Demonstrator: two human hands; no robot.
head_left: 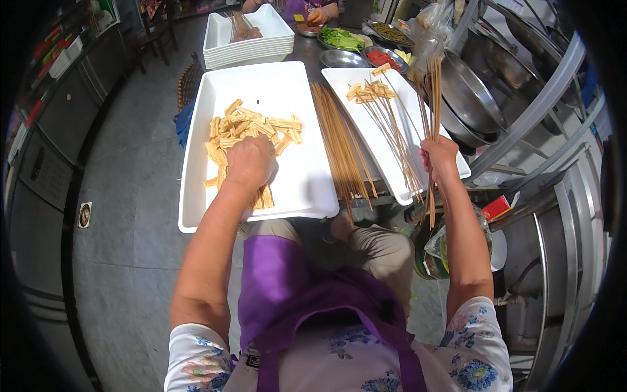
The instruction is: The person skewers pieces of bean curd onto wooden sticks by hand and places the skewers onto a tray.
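Observation:
Cut pieces of beancurd stick [238, 124], yellow and ridged, lie heaped in a large white tray [300, 183]. My left hand [251, 160] reaches down onto the near side of the heap with its fingers curled; the fingertips and whatever they pinch are hidden. In my right hand [440, 155] is an upright bundle of bamboo skewers [434, 91], held over the right edge of a narrower white tray [459, 171]. One thin skewer slants left from that hand to a beancurd piece [381, 69] at its tip. Finished-looking skewers with beancurd [371, 91] lie in that tray.
Loose bamboo skewers [339, 140] lie between the trays. Stacked white trays [248, 49] stand behind, with bowls of green vegetables [343, 39] and red food [381, 57] to their right. Metal basins [473, 85] lean at the right by a rack. Across the table, another person's hand [318, 16] shows.

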